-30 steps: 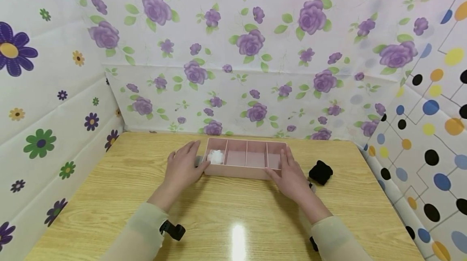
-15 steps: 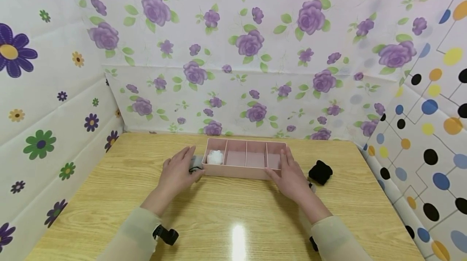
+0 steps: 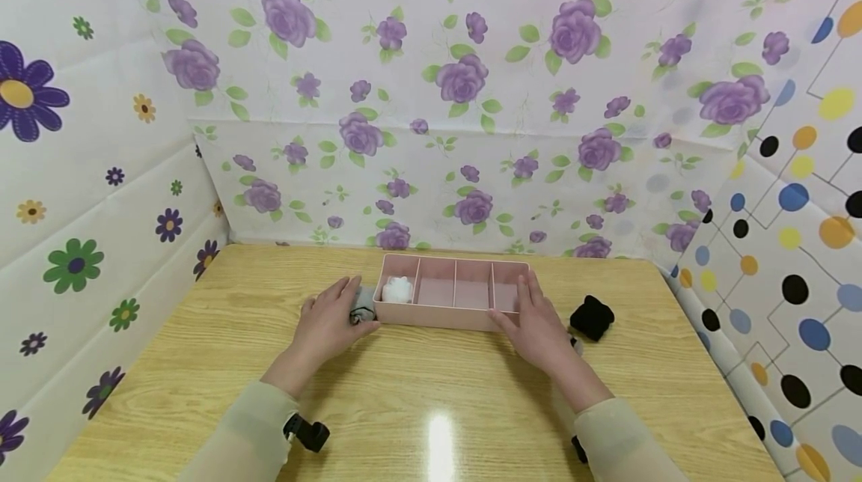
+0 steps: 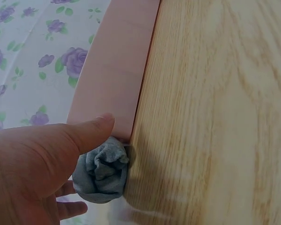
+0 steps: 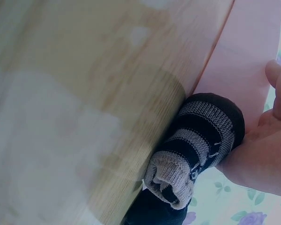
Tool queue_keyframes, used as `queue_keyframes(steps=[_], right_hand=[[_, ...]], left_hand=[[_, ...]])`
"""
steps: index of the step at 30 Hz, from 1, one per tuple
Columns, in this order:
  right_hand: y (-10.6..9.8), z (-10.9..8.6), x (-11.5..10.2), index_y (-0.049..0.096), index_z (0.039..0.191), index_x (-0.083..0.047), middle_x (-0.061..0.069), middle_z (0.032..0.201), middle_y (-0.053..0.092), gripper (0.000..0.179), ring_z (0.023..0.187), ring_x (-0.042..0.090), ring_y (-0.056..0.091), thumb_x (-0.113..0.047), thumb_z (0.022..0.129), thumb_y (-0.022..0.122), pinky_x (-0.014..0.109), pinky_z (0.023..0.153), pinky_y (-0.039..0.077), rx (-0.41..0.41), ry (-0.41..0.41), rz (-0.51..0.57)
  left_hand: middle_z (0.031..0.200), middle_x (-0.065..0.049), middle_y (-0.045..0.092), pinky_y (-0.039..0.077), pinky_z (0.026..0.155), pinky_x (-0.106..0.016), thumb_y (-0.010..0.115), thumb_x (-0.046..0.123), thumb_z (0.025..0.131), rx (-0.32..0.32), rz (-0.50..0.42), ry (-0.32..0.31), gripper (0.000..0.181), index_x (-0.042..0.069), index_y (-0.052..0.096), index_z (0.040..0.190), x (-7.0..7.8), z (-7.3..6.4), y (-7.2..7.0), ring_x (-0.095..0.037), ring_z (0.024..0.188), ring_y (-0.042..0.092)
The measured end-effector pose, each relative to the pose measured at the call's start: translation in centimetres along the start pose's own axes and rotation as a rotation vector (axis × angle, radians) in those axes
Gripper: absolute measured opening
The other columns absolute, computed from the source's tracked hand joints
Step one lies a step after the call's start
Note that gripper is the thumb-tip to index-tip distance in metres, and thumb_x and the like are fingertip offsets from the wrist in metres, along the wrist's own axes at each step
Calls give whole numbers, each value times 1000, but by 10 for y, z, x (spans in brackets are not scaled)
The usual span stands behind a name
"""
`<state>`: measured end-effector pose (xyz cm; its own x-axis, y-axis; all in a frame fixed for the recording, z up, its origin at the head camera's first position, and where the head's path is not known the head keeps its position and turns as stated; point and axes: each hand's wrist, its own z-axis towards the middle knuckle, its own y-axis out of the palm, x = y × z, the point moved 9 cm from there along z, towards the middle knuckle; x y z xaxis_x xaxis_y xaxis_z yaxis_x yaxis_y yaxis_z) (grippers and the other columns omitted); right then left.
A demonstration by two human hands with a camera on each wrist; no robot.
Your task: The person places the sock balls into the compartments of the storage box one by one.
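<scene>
A pink four-part box, split by thin dividers (image 3: pixel 455 284), stands near the table's back edge, its long front wall (image 3: pixel 431 316) toward me. A white bundle (image 3: pixel 398 290) sits in its leftmost compartment. Just outside the left end lies a grey rolled sock (image 4: pixel 103 171). My left hand (image 3: pixel 326 328) is beside this sock, thumb stretched along the box's corner and fingers behind the sock. My right hand (image 3: pixel 539 328) rests at the box's right end, thumb at the front wall, fingers straight over the end. A black-and-grey striped rolled sock (image 5: pixel 196 136) lies close by that hand, mostly hidden in the head view.
A black bundle (image 3: pixel 592 317) lies on the wooden table (image 3: pixel 417 392) to the right of my right hand. Flowered cloth (image 3: pixel 465 130) hangs behind the table, with patterned cloth on both sides. Both wrists wear black straps with cameras (image 3: pixel 310 433).
My left hand has drawn back a little left and toward me from the box's end, uncovering more of the grey sock. The right hand and the box have stayed put.
</scene>
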<state>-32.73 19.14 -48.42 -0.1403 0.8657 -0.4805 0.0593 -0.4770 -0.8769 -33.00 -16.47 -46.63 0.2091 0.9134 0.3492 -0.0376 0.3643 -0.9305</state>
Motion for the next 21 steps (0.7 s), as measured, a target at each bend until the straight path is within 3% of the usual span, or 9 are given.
queue_keyframes(steps=[7, 21], right_hand=[[0, 0, 0, 1, 175, 2, 21, 182, -13, 102, 161, 59, 13, -60, 113, 54, 73, 127, 21, -4, 7, 4], [-1, -1, 0, 1, 175, 1, 19, 183, -14, 103, 162, 59, 13, -62, 113, 53, 72, 128, 19, -2, 2, 17]], left_hand=[[169, -29, 42, 29, 116, -84, 84, 48, 99, -24, 24, 5, 97, 3, 37, 171, -4, 1, 7, -52, 151, 46], [161, -29, 53, 34, 112, -83, 85, 44, 99, -15, 15, 7, 95, 3, 39, 170, -6, 1, 10, -51, 140, 57]])
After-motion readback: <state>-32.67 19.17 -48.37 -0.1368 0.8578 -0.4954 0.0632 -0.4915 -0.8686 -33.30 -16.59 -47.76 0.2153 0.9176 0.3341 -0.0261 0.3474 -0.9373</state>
